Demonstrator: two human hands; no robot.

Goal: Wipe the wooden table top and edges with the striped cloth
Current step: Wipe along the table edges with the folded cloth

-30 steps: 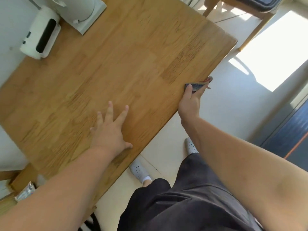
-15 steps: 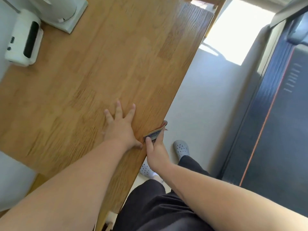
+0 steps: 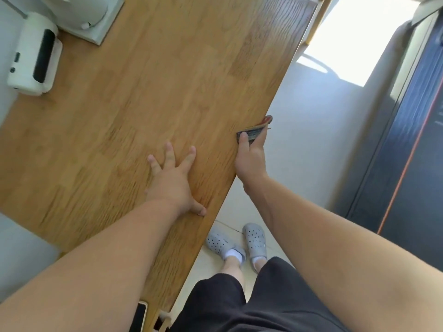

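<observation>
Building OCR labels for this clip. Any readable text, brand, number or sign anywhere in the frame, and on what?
None readable.
Dark blue panel with an orange stripe at the right: faint pale marks near the frame edge, too blurred to read.
White boxy device with a black window on the wooden table: small dark buttons only, no legible label.
Folded striped cloth in the right hand: pattern only, no text.

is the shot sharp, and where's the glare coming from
Head view: slight motion blur smears the wood grain of the table and softens the left hand; the sunlit floor patch at top right is blown out white; the cloth in the right hand is small and indistinct.
</observation>
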